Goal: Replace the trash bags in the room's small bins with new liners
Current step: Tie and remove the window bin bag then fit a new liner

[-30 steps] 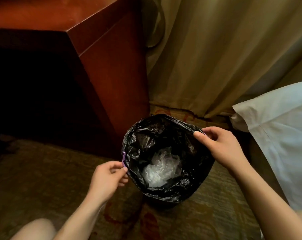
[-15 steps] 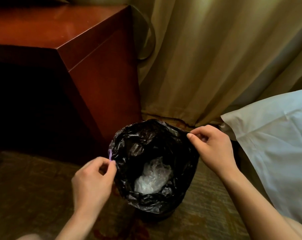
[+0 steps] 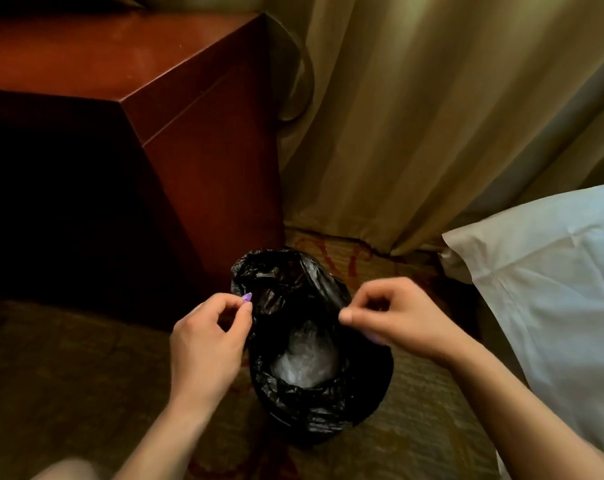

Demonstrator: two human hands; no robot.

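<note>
A small bin lined with a black trash bag (image 3: 304, 400) stands on the carpet between the wooden cabinet and the bed. Crumpled clear plastic (image 3: 305, 358) lies at the bottom of the bag. My left hand (image 3: 207, 344) pinches the bag's left rim together with a purple drawstring tab (image 3: 247, 297). My right hand (image 3: 400, 317) pinches the right rim, a bit of purple showing beneath it. Both hands have drawn the rim inward, so the bag's mouth is narrow. The bin itself is hidden by the bag.
A red-brown wooden cabinet (image 3: 203, 140) stands close on the left of the bin. Beige curtains (image 3: 432, 116) hang behind it. A white pillow (image 3: 549, 278) lies on the right. Patterned carpet (image 3: 68, 375) covers the floor.
Both hands have pulled the bag's rim inward toward each other, narrowing the opening. The view has tilted down a little.
</note>
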